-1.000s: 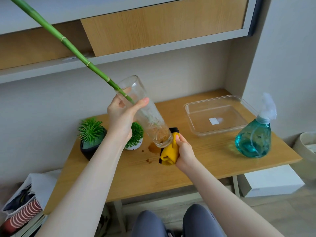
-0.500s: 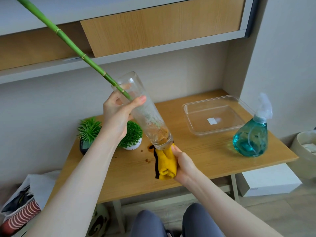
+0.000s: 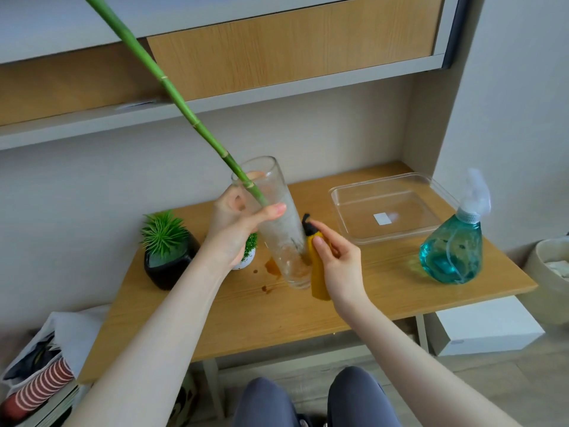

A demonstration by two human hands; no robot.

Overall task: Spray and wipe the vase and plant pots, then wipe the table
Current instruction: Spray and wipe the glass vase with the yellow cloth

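Shifting cloth [image 3: 317, 272] from base to vase [image 3: 277, 229] side

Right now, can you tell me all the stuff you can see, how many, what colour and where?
glass vase: 1, clear, tilted above the table, in the left hand
bamboo stalk: 1, green, sticking out of the vase
cloth: 1, yellow with black trim, against the vase's side
plant pots: 2, black and white, table's left, green plants
spray bottle: 1, teal liquid, table's right
tray: 1, clear, table's back right
stains: several, brown, under the vase
table: 1, wooden
bin: 1, pale, far right
left hand: 1, grip around the vase
right hand: 1, pinching the cloth
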